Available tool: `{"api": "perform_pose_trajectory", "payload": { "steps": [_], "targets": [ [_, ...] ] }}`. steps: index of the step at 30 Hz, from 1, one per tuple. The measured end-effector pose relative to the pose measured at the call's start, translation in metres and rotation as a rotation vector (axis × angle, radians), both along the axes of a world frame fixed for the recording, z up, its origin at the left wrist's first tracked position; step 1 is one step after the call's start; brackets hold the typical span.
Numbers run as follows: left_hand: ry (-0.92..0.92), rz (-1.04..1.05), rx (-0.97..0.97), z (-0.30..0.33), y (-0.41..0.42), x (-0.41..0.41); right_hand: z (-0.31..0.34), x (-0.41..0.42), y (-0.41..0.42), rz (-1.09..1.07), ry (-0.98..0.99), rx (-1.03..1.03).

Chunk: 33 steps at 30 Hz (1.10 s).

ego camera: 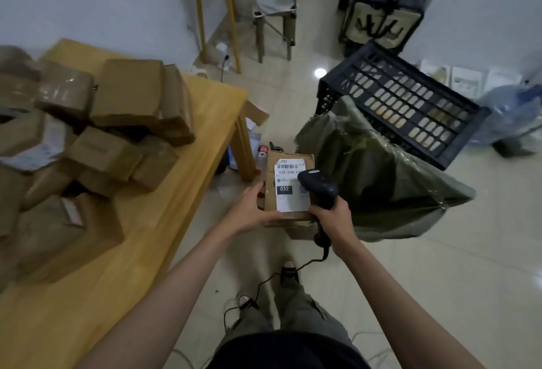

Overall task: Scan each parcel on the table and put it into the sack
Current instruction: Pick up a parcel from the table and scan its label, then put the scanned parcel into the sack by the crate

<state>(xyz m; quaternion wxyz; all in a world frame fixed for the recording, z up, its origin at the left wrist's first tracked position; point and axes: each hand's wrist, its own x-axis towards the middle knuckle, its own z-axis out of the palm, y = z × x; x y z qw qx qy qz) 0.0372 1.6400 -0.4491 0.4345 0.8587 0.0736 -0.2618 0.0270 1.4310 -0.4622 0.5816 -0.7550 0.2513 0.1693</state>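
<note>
My left hand (252,210) grips a brown cardboard parcel (271,167) by its left and near edges, holding it over the floor with its white barcode label facing up. My right hand (334,219) grips the handle of a black barcode scanner (318,186), whose head sits over the label's right side. A green woven sack (381,169) stands open just right of the parcel. Several brown taped parcels (123,95) are piled on the wooden table (205,110) at the left.
A black plastic crate (404,101) leans behind the sack. The scanner's cable (258,286) trails across the tiled floor by my legs. Small bottles and papers lie under the table's corner. A chair (275,13) and a rack stand at the back.
</note>
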Motion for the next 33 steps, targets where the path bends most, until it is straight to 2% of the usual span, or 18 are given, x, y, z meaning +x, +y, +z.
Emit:
{"api": "perform_pose_trajectory", "payload": {
  "steps": [10, 16, 20, 27, 33],
  "targets": [
    [0.162, -0.169, 0.033, -0.033, -0.089, 0.071, -0.029, 0.042, -0.075, -0.162, 0.115, -0.068],
    [0.315, -0.222, -0.070, -0.049, -0.124, 0.105, -0.030, 0.070, -0.106, -0.215, 0.113, -0.096],
    [0.398, -0.215, -0.142, -0.050, -0.138, 0.116, -0.028, 0.089, -0.115, -0.160, 0.110, -0.133],
    [0.250, -0.313, 0.021, -0.053, -0.108, 0.111, -0.023, 0.104, -0.096, -0.056, 0.136, -0.118],
    [0.124, -0.276, 0.173, -0.025, -0.054, 0.099, 0.000, 0.116, -0.050, 0.072, 0.101, -0.076]
  ]
}}
